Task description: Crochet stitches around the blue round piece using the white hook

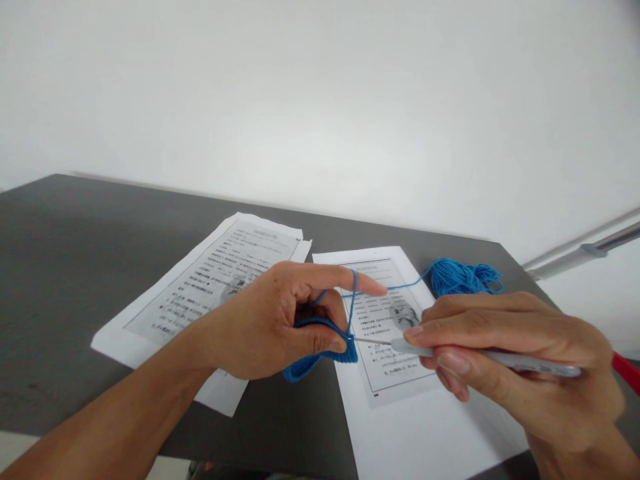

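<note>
Pinched between thumb and fingers of my left hand (280, 320) is a blue crochet piece (345, 351), a narrow curved band. The index finger points right with blue yarn (352, 303) looped over it, running down to the piece's edge. My right hand (520, 360) grips the grey handle of a crochet hook (520, 362) like a pen. Its thin metal shaft reaches left, and the tip meets the upper right corner of the band. Part of the band is hidden behind my left hand. The yarn runs back to a blue yarn skein (465, 277) beyond my right hand.
Two printed paper sheets lie on the dark table (100, 227): a left sheet (117, 340) under my left forearm, and a right sheet (395, 427) under both hands. A white wall (320, 100) stands behind the table. A metal rail (590, 252) is at the right.
</note>
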`<state>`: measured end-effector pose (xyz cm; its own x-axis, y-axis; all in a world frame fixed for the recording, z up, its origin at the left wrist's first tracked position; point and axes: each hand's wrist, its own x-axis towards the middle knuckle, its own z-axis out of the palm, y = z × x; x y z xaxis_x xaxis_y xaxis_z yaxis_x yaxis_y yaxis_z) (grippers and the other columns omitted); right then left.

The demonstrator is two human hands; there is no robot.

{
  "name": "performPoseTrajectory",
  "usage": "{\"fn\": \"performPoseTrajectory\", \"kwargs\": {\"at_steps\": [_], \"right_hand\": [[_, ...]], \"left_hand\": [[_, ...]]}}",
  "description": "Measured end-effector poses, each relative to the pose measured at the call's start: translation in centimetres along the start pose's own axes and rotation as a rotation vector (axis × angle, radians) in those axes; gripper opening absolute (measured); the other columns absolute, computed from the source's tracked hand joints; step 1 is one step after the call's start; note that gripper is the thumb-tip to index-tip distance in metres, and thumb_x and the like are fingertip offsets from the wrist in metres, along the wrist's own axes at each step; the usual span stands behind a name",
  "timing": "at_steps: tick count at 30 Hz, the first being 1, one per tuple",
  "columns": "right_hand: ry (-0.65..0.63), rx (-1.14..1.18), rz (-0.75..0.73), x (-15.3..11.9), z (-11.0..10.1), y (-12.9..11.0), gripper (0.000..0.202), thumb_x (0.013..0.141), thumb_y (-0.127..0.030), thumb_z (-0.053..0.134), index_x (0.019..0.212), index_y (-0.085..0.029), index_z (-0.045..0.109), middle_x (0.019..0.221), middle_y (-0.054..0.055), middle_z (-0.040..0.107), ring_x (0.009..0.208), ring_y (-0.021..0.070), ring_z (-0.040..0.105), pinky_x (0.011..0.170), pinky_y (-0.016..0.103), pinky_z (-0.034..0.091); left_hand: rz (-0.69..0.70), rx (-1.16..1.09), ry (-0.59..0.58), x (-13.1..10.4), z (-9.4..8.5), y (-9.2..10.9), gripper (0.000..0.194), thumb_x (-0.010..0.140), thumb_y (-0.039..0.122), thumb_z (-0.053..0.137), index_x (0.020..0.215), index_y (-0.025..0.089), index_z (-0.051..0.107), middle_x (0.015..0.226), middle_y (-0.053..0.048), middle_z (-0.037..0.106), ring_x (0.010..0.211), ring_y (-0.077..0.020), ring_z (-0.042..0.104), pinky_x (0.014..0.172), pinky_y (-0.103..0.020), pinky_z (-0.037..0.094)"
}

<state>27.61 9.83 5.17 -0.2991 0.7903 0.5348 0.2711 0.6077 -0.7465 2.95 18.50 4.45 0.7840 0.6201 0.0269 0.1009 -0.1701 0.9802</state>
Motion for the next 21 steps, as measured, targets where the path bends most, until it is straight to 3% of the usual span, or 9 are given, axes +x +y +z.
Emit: {"fn": "performPoseTrajectory", "kwargs": {"at_steps": [7,10,13,17,21], "right_hand": [[-0.005,0.143,0.033,0.2,-0.2,0.6,0.033,0.094,-0.009,0.07,0.12,-0.026,0.082,0.069,0.001,0.073,0.038,0.0095,0.06,0.03,0.017,0.046],[-0.03,-0.155,-0.092,0.6,-0.3,-0.3,0.039,0.089,-0.003,0.071,0.119,-0.025,0.081,0.079,0.004,0.079,0.054,0.016,0.072,0.043,0.023,0.059],[-0.188,-0.488,-0.239,1.2,-0.5,-1.6,0.03,0.091,-0.003,0.066,0.112,-0.018,0.08,0.089,0.01,0.083,0.072,0.0234,0.079,0.058,0.03,0.066],[-0.284,-0.533,-0.266,1.1,-0.9,-2.0,0.025,0.098,-0.008,0.058,0.112,-0.016,0.077,0.087,0.011,0.082,0.073,0.0229,0.079,0.057,0.03,0.064],[-0.207,-0.465,-0.215,-0.1,-1.2,-0.8,0.027,0.097,-0.012,0.064,0.119,-0.019,0.077,0.094,0.01,0.083,0.076,0.0218,0.08,0.059,0.027,0.065]], "left_hand": [[-0.011,-0.076,-0.014,0.0,-0.1,0.2,0.048,0.082,0.018,0.082,0.13,0.019,0.075,0.073,-0.002,0.073,0.065,-0.0146,0.066,0.061,-0.024,0.052],[-0.003,-0.029,0.042,0.2,-0.1,0.1,0.048,0.082,0.013,0.078,0.129,0.018,0.073,0.075,-0.001,0.073,0.066,-0.0139,0.065,0.062,-0.025,0.051],[0.006,0.16,0.085,0.5,-0.2,0.1,0.048,0.083,0.007,0.07,0.13,0.017,0.07,0.077,0.0,0.074,0.062,-0.0116,0.059,0.057,-0.024,0.044],[0.039,0.288,0.0,0.5,-0.3,0.0,0.05,0.086,0.005,0.064,0.134,0.018,0.069,0.079,0.001,0.075,0.062,-0.0107,0.056,0.056,-0.024,0.041],[0.093,0.3,-0.09,0.4,-0.4,-0.2,0.053,0.087,0.003,0.063,0.138,0.019,0.068,0.081,0.001,0.077,0.064,-0.0109,0.06,0.059,-0.024,0.043]]}}
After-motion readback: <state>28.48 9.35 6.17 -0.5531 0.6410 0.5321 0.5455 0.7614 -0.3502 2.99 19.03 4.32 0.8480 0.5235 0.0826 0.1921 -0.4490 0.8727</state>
